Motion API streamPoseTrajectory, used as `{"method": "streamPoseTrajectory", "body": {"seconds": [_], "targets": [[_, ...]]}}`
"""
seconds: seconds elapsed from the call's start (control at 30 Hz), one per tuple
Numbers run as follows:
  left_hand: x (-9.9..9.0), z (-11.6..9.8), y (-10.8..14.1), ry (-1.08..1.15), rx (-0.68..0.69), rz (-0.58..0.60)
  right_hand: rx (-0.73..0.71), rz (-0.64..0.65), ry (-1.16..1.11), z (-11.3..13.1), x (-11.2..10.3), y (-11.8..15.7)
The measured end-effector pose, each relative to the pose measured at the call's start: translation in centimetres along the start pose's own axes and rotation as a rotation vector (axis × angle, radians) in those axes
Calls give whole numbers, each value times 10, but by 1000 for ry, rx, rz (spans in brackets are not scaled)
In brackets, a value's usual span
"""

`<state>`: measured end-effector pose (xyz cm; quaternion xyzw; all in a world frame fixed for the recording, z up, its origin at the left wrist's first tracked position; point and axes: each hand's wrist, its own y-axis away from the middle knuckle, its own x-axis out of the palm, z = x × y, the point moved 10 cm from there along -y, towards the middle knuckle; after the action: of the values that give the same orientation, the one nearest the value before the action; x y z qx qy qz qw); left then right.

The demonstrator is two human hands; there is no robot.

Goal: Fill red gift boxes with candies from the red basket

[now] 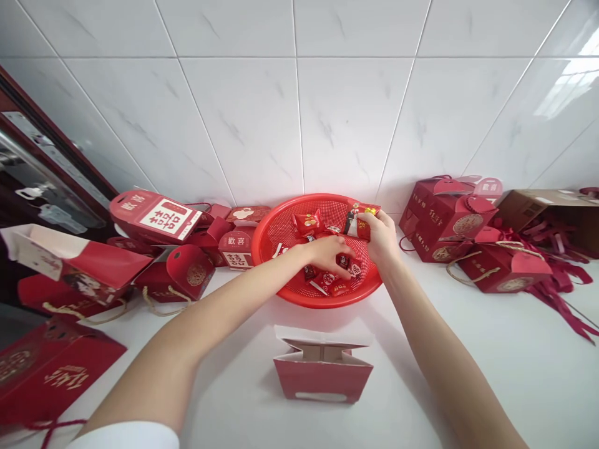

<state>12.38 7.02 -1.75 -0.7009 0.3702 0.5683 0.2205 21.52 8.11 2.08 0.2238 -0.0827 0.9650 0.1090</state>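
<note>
Inside a red plastic colander (322, 304) lie several wrapped candies (329, 278) and a red snack packet (307, 221). My left hand (322, 252) reaches down into it, its thumb and fingers curled round a small dark wrapped candy (344, 260). At the colander's back right rim, my right hand (382, 237) is closed on red packets (364, 226), one printed with a black-and-white figure. Its fingertips are partly hidden behind them. Nearer to me, a red paper gift box (322, 377) stands upright with its top flaps open.
Several red gift boxes are piled at left, one box (161, 215) with a white label on top. More boxes (437, 218) stand at right, beside a cardboard box (545, 212) and dark red ribbons (561, 284). A tiled wall (346, 125) closes the back of the white table (234, 399).
</note>
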Motion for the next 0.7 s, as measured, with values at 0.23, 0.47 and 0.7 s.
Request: {"method": "streamPoseTrajectory", "body": {"seconds": [0.23, 0.47, 0.7], "targets": [[6, -3, -7, -270, -18, 37, -18, -8, 41, -5, -5, -6], [-5, -3, -4, -180, 1, -1, -18, 5, 41, -3, -2, -6], [14, -30, -1, -72, 126, 89, -26, -3, 49, -2, -4, -6]]}}
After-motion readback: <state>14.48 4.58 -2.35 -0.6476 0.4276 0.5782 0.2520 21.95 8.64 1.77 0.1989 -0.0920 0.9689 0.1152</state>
